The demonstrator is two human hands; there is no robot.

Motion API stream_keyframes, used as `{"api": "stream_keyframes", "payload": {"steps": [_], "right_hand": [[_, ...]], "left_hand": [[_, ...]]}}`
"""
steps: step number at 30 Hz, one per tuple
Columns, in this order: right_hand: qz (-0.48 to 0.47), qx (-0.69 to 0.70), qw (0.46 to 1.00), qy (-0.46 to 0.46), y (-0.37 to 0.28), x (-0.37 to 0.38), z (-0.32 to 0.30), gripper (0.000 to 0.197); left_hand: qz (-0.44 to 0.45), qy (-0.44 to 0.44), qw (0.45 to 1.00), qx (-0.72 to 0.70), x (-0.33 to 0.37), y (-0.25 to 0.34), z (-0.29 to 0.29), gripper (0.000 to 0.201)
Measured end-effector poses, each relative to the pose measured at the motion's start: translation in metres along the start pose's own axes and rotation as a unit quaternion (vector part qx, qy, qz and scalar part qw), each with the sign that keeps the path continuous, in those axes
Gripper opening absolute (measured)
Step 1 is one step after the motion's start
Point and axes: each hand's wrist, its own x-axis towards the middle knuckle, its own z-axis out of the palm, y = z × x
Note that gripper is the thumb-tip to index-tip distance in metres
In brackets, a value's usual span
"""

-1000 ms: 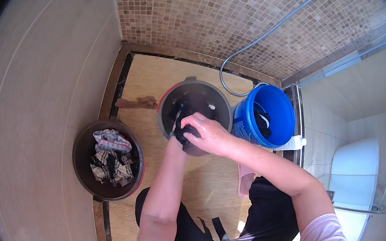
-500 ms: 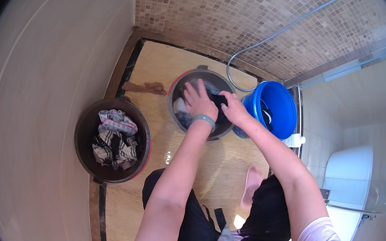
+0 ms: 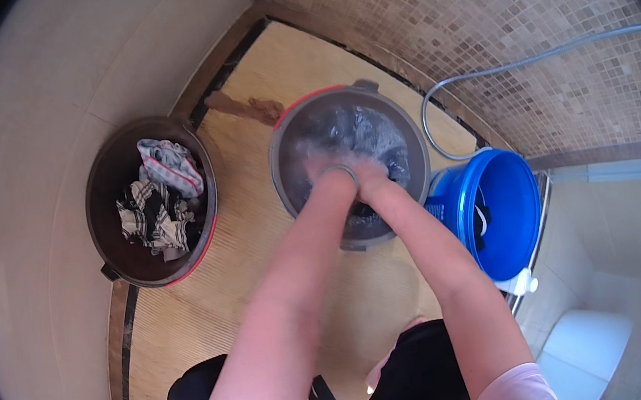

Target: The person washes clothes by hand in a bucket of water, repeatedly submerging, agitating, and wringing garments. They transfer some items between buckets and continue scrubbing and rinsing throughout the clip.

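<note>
Both my hands are down in the water of a dark round tub (image 3: 281, 157) with a red outer side. My left hand (image 3: 323, 169), with a bangle (image 3: 344, 170) at its wrist, is smeared by splashing water. Close beside it on the right is my right hand (image 3: 370, 173). Fingers of both hands are hidden by the water, so what they grip, if anything, does not show. Dark cloth (image 3: 361, 212) shows partly under the churned, foamy water around my wrists.
A second dark tub (image 3: 102, 229) at left holds crumpled checked and striped clothes (image 3: 157, 217). A blue bucket (image 3: 525, 189) with dark cloth stands at right, a white bottle (image 3: 519, 284) beside it. A shower hose (image 3: 529, 59) runs along the mosaic wall. Brown cloth (image 3: 252, 110) lies on the floor.
My hands have gone from above the tub's contents down into the water, which now splashes. The dark cloth by my right hand has sunk lower. The view has shifted closer to the tub.
</note>
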Motion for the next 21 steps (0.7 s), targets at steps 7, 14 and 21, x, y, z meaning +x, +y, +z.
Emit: {"api": "stream_keyframes", "payload": {"steps": [7,14,21], "right_hand": [[-0.053,0.058,0.995,0.060,-0.008,0.029,0.020,0.033],[-0.136,0.265,0.903,0.309,0.008,-0.037,-0.068,0.030],[-0.240,0.312,0.806,0.442,-0.025,-0.110,-0.165,0.030]], "left_hand": [[0.043,0.034,0.996,-0.072,0.047,-0.051,0.007,0.053],[0.064,0.207,0.966,-0.138,-0.042,-0.036,-0.016,0.077],[0.185,0.354,0.885,-0.240,-0.053,-0.051,-0.034,0.057]]}}
